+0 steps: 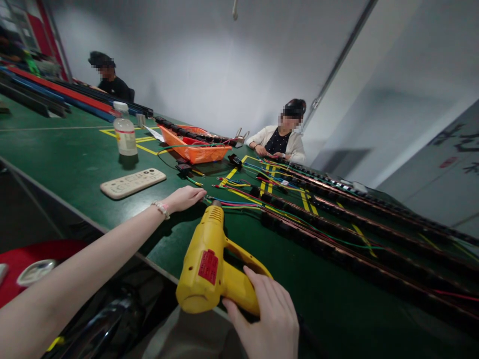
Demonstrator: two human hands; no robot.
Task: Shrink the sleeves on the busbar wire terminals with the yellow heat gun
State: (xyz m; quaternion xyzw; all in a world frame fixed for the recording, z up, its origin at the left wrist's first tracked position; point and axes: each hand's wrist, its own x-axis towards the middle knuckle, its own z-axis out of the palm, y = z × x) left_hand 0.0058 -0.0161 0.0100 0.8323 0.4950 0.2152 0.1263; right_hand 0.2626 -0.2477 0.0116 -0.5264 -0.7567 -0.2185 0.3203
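Observation:
My right hand is wrapped round the handle of a yellow heat gun with a red label. The gun's nozzle points away from me, at the ends of several coloured wires. My left hand, a beaded bracelet on its wrist, is closed at the tips of those wires, just beyond the nozzle. The wires run right to a long dark strip with copper edges. Wire ends with small terminals lie beyond my left hand.
A phone and a bottle stand left on the green table. An orange basket holds parts. More long strips fill the right side. Two people sit across the table, and a red stool is at lower left.

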